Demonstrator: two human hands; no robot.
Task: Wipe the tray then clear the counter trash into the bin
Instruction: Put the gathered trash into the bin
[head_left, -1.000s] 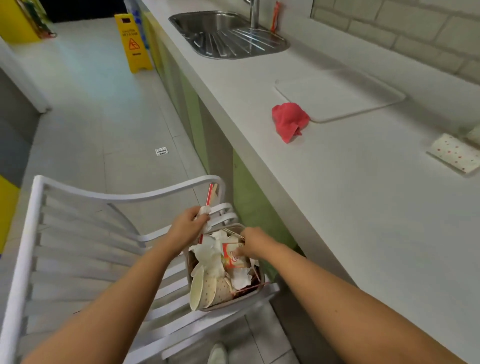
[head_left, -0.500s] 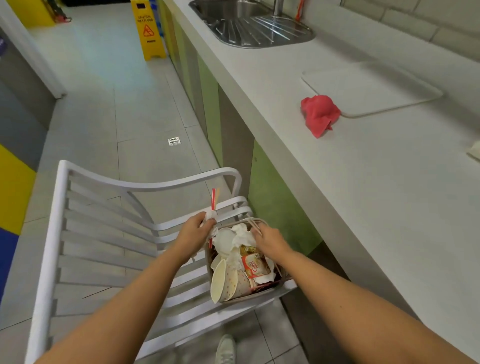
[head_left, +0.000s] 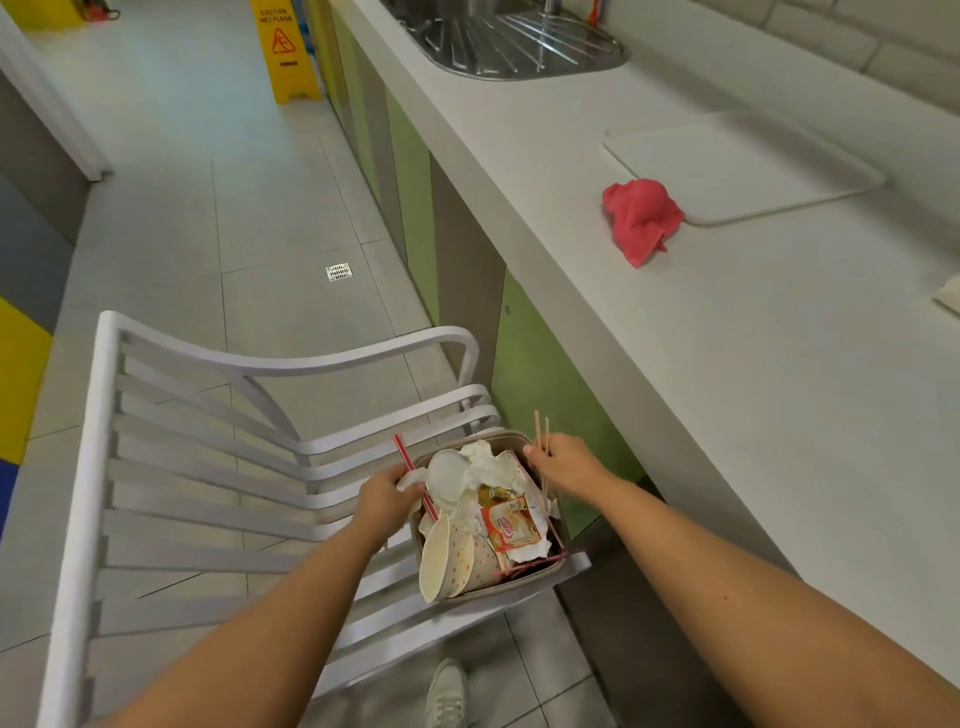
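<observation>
A small tan bin (head_left: 524, 581) sits on the seat of a white slatted chair (head_left: 218, 467), packed with a paper cup (head_left: 451, 558), crumpled napkins and a sachet (head_left: 510, 525). My left hand (head_left: 387, 496) grips the bin's left rim, also pinching a red-striped straw (head_left: 404, 454) and a bit of tissue. My right hand (head_left: 563, 462) is at the bin's far right rim, shut on two wooden stir sticks (head_left: 541, 434) that point up. The white tray (head_left: 737, 166) lies on the counter (head_left: 753, 374), with a red cloth (head_left: 641, 218) bunched at its near corner.
A steel sink (head_left: 514, 41) is set into the counter's far end. A spotted item (head_left: 949, 296) pokes in at the right edge. A yellow wet-floor sign (head_left: 283, 49) stands on the tiled floor. My shoe (head_left: 447, 693) is below the chair.
My right hand has lifted from the trash inside the bin to its rim and now holds the stir sticks upright. The view has shifted, so the counter appears farther right.
</observation>
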